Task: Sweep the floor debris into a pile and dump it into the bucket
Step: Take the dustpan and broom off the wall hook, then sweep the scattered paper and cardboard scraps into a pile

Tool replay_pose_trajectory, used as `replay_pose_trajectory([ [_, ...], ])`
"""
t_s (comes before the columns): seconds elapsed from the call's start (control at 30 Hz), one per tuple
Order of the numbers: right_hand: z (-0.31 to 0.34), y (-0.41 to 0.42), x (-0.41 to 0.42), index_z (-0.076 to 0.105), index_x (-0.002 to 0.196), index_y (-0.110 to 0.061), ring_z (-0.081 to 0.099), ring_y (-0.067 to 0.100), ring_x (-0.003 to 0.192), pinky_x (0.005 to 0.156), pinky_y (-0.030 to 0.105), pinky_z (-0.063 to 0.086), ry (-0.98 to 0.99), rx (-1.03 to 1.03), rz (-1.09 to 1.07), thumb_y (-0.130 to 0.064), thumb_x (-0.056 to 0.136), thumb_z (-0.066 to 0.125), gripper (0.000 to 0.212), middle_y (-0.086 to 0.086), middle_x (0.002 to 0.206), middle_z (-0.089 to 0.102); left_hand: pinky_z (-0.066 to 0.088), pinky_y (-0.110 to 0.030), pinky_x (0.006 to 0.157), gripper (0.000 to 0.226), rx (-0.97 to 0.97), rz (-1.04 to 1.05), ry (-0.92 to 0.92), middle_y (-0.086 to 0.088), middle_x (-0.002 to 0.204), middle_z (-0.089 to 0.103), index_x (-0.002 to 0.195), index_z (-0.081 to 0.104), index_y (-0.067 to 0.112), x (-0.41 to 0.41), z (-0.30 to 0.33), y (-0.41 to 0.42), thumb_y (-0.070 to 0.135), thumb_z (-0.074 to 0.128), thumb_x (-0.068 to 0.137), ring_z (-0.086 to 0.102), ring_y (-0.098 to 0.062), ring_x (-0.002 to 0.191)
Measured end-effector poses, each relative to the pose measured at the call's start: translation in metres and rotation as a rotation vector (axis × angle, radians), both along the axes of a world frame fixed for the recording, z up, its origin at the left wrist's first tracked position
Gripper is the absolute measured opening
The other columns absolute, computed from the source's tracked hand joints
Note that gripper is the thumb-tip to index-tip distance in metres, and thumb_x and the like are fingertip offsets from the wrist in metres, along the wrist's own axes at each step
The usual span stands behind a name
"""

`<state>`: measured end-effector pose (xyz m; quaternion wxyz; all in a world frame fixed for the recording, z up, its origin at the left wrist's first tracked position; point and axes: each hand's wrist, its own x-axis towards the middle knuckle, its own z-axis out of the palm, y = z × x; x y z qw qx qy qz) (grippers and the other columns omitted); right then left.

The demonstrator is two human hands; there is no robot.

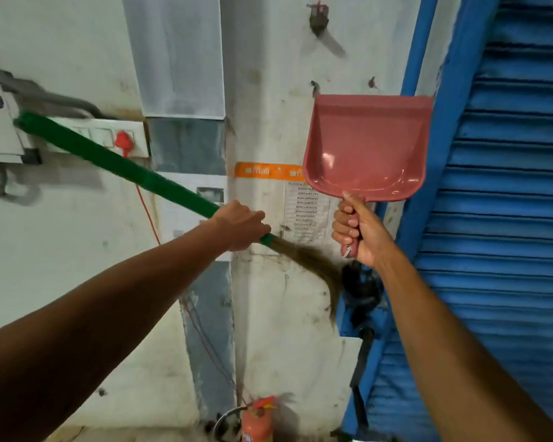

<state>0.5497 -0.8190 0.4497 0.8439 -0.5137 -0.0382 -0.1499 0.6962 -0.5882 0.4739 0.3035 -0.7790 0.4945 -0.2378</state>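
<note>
My left hand (pixel 240 225) grips a broom by its green handle (pixel 109 161), close to where the brown bristles (pixel 316 266) begin. The handle slants up to the left and the bristles droop down to the right. My right hand (pixel 358 231) grips the handle of a pink dustpan (pixel 364 148), held upright in front of the wall with its scoop facing me. The scoop looks empty. No bucket and no floor debris show in the head view.
A dirty white wall with an orange label (pixel 262 170) and a printed list fills the middle. A switchboard (pixel 109 135) is at the left, a blue roller shutter (pixel 508 218) at the right. A red fire extinguisher (pixel 257 419) stands low by the wall.
</note>
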Motion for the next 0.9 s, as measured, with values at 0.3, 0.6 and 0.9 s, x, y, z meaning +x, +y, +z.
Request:
replay_pose_trajectory([
  [0.3, -0.091, 0.007, 0.011, 0.043, 0.073, -0.023, 0.024, 0.004, 0.037, 0.038, 0.022, 0.019, 0.189, 0.003, 0.229, -0.038, 0.107, 0.052, 0.039, -0.01, 0.051, 0.028, 0.057, -0.04, 0.076, 0.044, -0.216, 0.304, 0.397, -0.007, 0.123, 0.058, 0.146, 0.039, 0.022, -0.039, -0.149, 0.069, 0.027, 0.05, 0.105, 0.067, -0.025, 0.094],
  [0.6, -0.214, 0.015, -0.016, 0.043, 0.073, -0.022, 0.023, 0.005, 0.04, 0.037, 0.022, 0.028, 0.457, -0.034, 0.436, -0.04, 0.106, 0.056, 0.04, -0.008, 0.053, 0.027, 0.051, -0.04, 0.073, 0.064, -0.486, 0.649, 0.874, -0.01, 0.134, 0.054, 0.157, 0.027, 0.025, -0.136, -0.305, 0.107, 0.042, 0.055, 0.103, 0.061, -0.027, 0.098],
  [0.9, -0.294, 0.027, -0.072, 0.044, 0.073, -0.024, 0.021, 0.008, 0.044, 0.039, 0.024, 0.028, 0.666, -0.109, 0.497, -0.046, 0.102, 0.063, 0.041, -0.006, 0.057, 0.024, 0.053, -0.039, 0.084, 0.04, -0.583, 1.02, 1.17, -0.008, 0.115, 0.063, 0.132, 0.054, 0.02, -0.24, -0.419, 0.158, 0.04, 0.062, 0.098, 0.06, -0.022, 0.092],
])
